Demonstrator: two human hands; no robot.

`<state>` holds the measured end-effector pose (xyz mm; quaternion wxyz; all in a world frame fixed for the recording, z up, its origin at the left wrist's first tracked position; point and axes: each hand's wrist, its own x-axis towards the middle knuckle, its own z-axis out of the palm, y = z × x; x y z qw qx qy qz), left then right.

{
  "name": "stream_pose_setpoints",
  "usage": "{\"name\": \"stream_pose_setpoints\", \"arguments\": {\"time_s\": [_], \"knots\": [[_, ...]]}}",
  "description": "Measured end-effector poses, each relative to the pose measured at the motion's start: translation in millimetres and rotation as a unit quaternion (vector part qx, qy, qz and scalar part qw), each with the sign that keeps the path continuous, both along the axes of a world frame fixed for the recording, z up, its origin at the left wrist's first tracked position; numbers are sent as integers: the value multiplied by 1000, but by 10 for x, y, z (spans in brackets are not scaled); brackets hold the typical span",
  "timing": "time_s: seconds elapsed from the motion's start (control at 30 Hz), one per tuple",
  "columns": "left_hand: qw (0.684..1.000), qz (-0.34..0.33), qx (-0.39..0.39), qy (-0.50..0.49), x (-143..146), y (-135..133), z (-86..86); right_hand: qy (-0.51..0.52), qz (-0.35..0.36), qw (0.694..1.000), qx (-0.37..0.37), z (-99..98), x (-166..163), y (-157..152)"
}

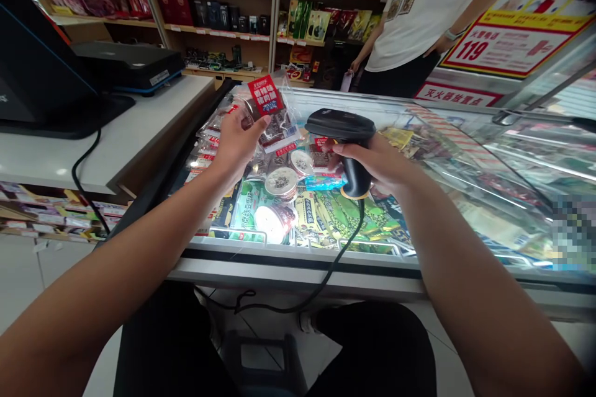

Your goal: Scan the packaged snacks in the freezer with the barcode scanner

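My left hand (239, 139) pinches a clear snack packet (272, 111) with a red label and dark contents, raised above the open display freezer (298, 263). My right hand (372, 158) is wrapped round the handle of a black barcode scanner (342, 127), whose head points left toward the packet. From the scanner's base a black cable (342, 254) runs down over the freezer's front edge. Below both hands lie round white-lidded tubs (282, 181) and green ice-cream packets (342, 214). More red-labelled packets (212, 121) sit beside and behind my left hand.
A white counter (139, 136) on the left carries a dark monitor (41, 74) and a flat black device (133, 62). Stocked shelves (214, 31) line the back. Another person (410, 18) stands behind the freezer. A sliding glass lid (475, 155) covers its right part; a stool (261, 347) is below.
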<state>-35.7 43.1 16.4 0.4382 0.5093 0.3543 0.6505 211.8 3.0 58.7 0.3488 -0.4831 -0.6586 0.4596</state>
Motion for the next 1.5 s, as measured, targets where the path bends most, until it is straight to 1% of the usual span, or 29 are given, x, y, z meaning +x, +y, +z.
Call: {"name": "stream_pose_setpoints", "arguments": {"time_s": [0.07, 0.2, 0.37, 0.47, 0.53, 0.63, 0.7, 0.77, 0.8, 0.87, 0.93, 1.0, 1.07, 1.13, 1.2, 1.3, 1.37, 1.4, 1.47, 1.5], "knots": [[1000, 20, 12, 1, -68, 18, 54, -25, 18, 999, -13, 8, 6, -14], [999, 25, 18, -10, -83, 6, 117, -37, 28, 999, -7, 5, -23, -44], [1000, 13, 14, 0, -66, -8, 106, -4, 39, 999, 3, -16, -21, -31], [1000, 26, 11, 11, -70, -2, 101, 7, 58, 998, 9, -18, -15, -27], [999, 41, 8, 25, -91, 13, 120, 10, 57, 998, 12, -12, -25, -32], [994, 90, 23, 55, -208, 72, 184, 20, 18, 1000, 7, -2, -34, -21], [986, 132, 44, 91, -365, 141, 232, 9, -44, 999, 4, -9, -6, 23], [971, 173, 52, 156, -571, 223, 262, -41, -124, 991, 7, -39, 61, 104], [960, 190, 43, 201, -680, 264, 265, -73, -159, 985, 8, -64, 107, 153], [929, 226, 13, 293, -880, 339, 248, -121, -193, 974, 4, -121, 204, 255], [891, 258, -33, 372, -1022, 395, 212, -152, -193, 969, -19, -173, 286, 340], [861, 256, -80, 433, -1086, 427, 177, -188, -193, 962, -50, -208, 337, 395], [834, 250, -103, 480, -1085, 440, 157, -221, -202, 952, -72, -230, 365, 430], [814, 254, -104, 512, -1051, 447, 149, -228, -200, 950, -76, -253, 388, 460], [808, 243, -100, 527, -1020, 455, 142, -214, -189, 954, -86, -281, 410, 492], [814, 224, -100, 527, -1011, 458, 137, -171, -182, 962, -113, -302, 417, 517], [825, 235, -77, 508, -998, 424, 152, -133, -192, 964, -125, -280, 391, 498], [833, 251, -48, 491, -969, 388, 167, -110, -202, 964, -131, -259, 370, 478], [843, 284, 46, 454, -840, 276, 200, -60, -222, 963, -142, -209, 323, 427], [845, 287, 104, 439, -733, 203, 208, -34, -226, 962, -146, -187, 302, 403]]}}
